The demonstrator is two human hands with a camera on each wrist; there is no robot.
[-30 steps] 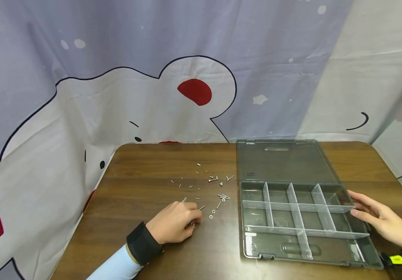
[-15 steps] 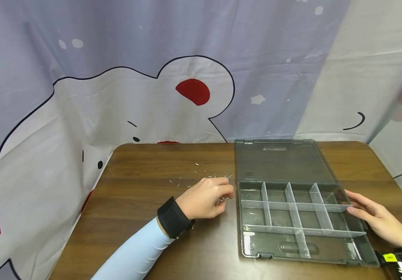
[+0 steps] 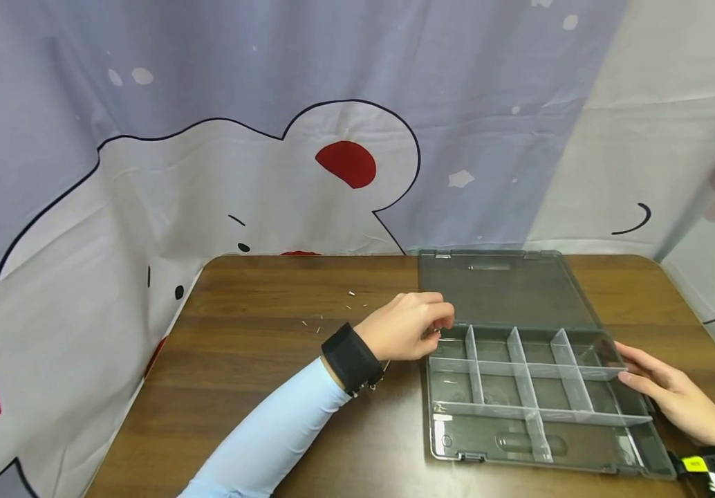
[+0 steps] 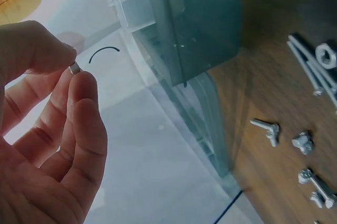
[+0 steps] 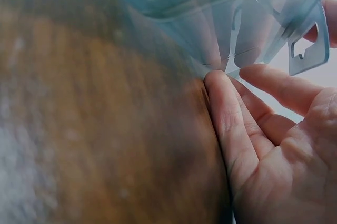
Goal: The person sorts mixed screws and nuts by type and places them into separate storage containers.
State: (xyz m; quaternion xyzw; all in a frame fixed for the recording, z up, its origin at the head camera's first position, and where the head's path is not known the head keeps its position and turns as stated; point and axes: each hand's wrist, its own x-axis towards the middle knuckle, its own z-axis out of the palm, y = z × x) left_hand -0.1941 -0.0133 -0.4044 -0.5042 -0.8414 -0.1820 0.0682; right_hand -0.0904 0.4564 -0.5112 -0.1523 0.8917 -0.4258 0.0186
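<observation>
Left hand (image 3: 402,326) pinches a small metal piece (image 4: 75,68) above the box's (image 3: 588,440) far-left corner. Scant contact: could slip, bounce off a divider (image 3: 476,377). Right hand (image 3: 684,398), fingers extended against the right side, could nudge the box. Low wristband (image 3: 351,354) may scatter screws (image 4: 304,65).

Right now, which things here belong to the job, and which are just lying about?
Likely part of the job:
left hand, pinching a small metal piece
open divided box
right hand, at its side
loose metal fasteners

Just around it:
wooden table
patterned cloth
black left wristband
</observation>
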